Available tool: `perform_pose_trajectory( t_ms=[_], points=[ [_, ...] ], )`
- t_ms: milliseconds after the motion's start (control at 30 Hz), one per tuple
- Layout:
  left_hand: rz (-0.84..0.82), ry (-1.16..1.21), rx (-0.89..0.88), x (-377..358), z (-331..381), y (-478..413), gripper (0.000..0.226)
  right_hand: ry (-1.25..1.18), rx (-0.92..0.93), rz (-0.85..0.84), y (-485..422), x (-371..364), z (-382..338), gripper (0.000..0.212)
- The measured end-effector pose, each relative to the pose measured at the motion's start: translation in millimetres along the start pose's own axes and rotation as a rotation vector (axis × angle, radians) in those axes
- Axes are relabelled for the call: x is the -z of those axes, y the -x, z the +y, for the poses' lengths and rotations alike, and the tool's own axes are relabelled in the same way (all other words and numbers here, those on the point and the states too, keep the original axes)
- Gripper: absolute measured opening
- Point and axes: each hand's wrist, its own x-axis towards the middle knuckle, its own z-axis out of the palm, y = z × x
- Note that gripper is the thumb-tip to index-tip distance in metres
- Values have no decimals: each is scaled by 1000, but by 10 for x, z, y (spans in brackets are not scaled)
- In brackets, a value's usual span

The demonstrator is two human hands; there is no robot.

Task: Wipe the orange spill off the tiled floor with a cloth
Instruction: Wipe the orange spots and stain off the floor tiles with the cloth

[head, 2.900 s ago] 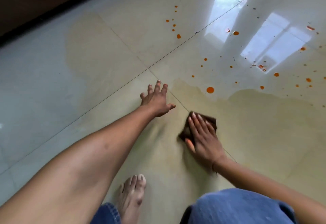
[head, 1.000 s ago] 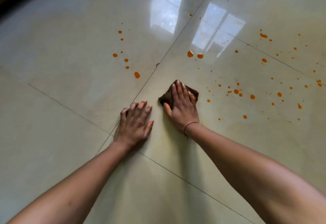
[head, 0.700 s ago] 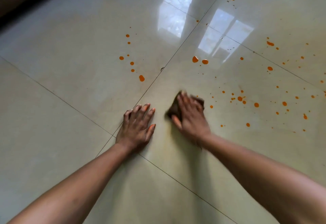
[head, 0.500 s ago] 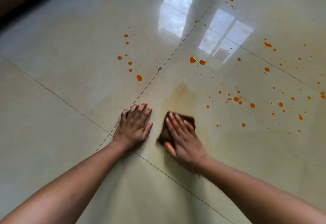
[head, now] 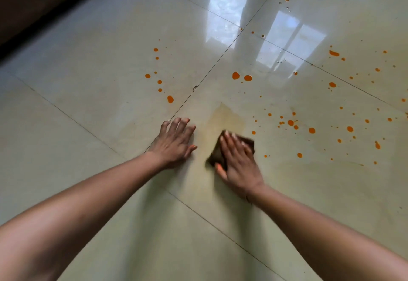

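My right hand (head: 239, 162) lies flat on a dark brown cloth (head: 215, 155), pressing it to the glossy cream tiled floor (head: 88, 108). Most of the cloth is hidden under the fingers, which are blurred. My left hand (head: 175, 141) rests palm down on the floor just left of it, fingers spread, holding nothing. Orange drops are scattered beyond both hands: a small group (head: 170, 99) to the upper left, two bigger drops (head: 235, 75) straight ahead, and several specks (head: 290, 122) to the right. A damp yellowish streak (head: 225, 117) runs ahead of the cloth.
Dark grout lines cross near my left hand. A dark wall base (head: 44, 11) runs along the upper left. Bright window reflections (head: 227, 11) lie on the far tiles.
My right hand slid the cloth back toward me, leaving a damp streak, then shifted it a little to the right. My left hand stayed planted.
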Motion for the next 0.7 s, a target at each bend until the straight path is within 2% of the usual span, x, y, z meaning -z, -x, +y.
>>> perform_pose_trajectory(
  t_ms=[100,233,300,467,633,700],
  points=[
    [-15,70,4,40,180,-396,63,9,-186,30,-457,58,169,80],
    [-24,192,16,-59,502,-667,66,-24,-98,39,477,-26,75,79],
    [-12,250,75,-151,680,-659,72,-11,-72,49,614,-62,189,79],
    [97,179,125,-322,736,-669,82,-6,-333,119,-278,66,550,78],
    [101,175,125,-315,762,-664,78,-8,-249,87,510,-8,399,78],
    [95,175,116,-317,759,-667,76,-18,-209,72,378,1,524,79]
  ],
)
